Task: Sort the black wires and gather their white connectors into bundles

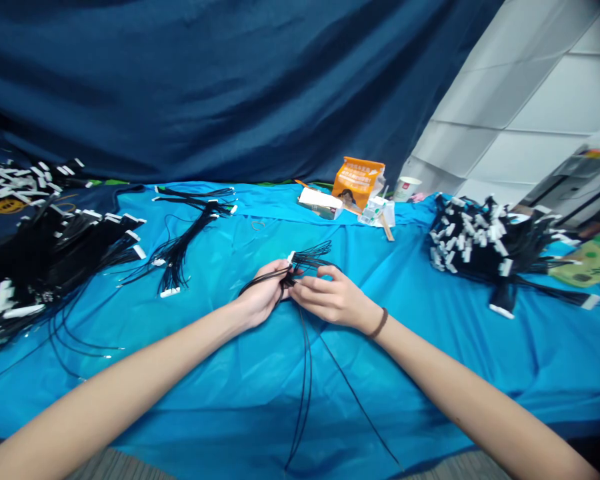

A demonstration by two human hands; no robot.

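Note:
At the middle of the table, my left hand is closed around a black wire harness. A white connector on it pokes up above the left fingertips, and loose wires fan out to the right. My right hand, with a brown band on its wrist, has its fingers bent and pinched on the wires beside the left fingers. Exactly which wires it grips is hidden. A few long black wires hang from between the hands toward the table's front edge.
Heaps of black wire harnesses with white connectors lie at left and right. A smaller wire bundle is left of my hands. Behind are an orange bag, an opened box and a paper cup. Blue sheeting covers the table.

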